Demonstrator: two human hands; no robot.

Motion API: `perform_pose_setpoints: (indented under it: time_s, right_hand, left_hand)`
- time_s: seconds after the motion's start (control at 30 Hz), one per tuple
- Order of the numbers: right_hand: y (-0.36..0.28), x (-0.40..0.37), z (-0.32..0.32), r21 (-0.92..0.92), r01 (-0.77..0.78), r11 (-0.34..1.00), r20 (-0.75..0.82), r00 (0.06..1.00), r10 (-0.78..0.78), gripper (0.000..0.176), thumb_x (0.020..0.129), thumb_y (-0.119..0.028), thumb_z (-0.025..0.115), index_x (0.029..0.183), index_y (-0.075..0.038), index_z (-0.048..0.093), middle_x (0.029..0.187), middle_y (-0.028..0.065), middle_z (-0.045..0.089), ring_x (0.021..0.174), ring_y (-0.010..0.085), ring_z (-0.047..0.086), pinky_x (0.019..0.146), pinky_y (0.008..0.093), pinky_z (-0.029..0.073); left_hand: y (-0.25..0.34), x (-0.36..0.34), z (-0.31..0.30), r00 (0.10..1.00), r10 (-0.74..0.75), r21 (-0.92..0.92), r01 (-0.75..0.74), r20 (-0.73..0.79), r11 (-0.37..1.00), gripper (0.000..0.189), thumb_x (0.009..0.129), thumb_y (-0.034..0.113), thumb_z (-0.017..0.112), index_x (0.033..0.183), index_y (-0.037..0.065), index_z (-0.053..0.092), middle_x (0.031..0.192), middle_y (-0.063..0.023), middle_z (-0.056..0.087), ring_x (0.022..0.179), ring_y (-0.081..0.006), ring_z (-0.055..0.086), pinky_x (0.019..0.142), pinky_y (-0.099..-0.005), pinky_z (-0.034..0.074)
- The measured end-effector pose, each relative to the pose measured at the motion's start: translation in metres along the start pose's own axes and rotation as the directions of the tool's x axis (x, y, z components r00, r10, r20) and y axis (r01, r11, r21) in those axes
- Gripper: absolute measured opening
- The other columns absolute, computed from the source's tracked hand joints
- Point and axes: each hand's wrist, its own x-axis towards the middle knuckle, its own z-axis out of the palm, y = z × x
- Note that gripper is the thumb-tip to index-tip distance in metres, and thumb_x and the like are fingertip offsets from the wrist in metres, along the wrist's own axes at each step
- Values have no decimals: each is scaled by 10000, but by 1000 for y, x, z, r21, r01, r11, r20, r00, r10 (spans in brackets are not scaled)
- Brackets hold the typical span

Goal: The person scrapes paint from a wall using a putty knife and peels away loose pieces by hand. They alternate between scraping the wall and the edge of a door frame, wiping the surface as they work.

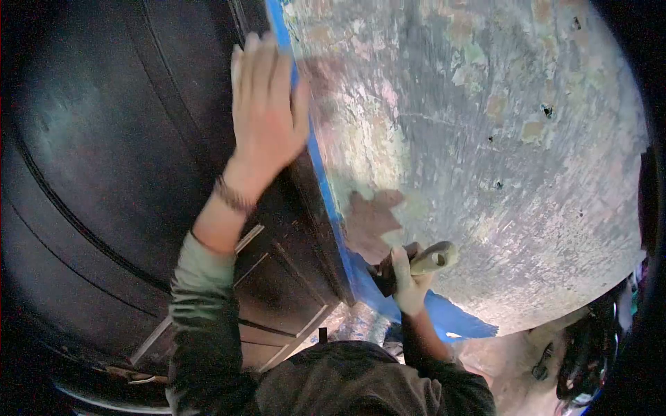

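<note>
My left hand (267, 114) lies with fingers stretched out on the dark trim beside the blue tape (320, 166), slightly blurred. The tape runs along the seam between the dark panelled door or frame (97, 139) and the patchy grey wall (458, 145). Lower down, my right hand (409, 284) is closed around what looks like a paintbrush (433, 258). Its pale handle has a hole in the end and points right; the dark end toward the trim is partly hidden by my fingers. A wider blue sheet or tape flap (454, 315) hangs behind my right wrist.
The wall shows scraped patches and small dark holes. Dark items (590, 347) stand at the lower right near the pale floor (513, 360). Crumpled, shiny material (357, 322) lies below the door's edge.
</note>
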Motion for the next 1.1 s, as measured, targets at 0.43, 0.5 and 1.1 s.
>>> perform_pose_setpoints:
  time_s: [0.43,0.5,1.1]
  right_hand:
    - [-30,-7,16,-77,125,989,23,992,-124,401,1001,-419,444,1004,-19,474,739,69,518,656,180,524,632,308,465]
    - [-34,-2,18,-413,342,844,157,940,-303,358,959,-345,570,1018,7,571,783,86,562,760,187,543,709,315,454]
    - [-84,-47,21,-159,-87,983,420,896,147,472,819,-115,753,1211,37,538,1227,157,533,940,196,607,720,307,507]
  left_hand:
    - [49,-36,31,948,-311,-626,284,70,726,505,930,214,539,1286,-135,458,1240,-366,514,1194,-546,463,1075,-516,337]
    - [20,23,46,953,-296,-610,198,-64,768,559,935,221,528,1345,-128,376,1360,-361,400,1290,-519,362,1117,-510,265]
    - [-26,82,92,947,-272,-493,158,-169,856,769,973,410,423,1474,-96,132,1537,-319,90,1445,-446,44,1182,-512,51]
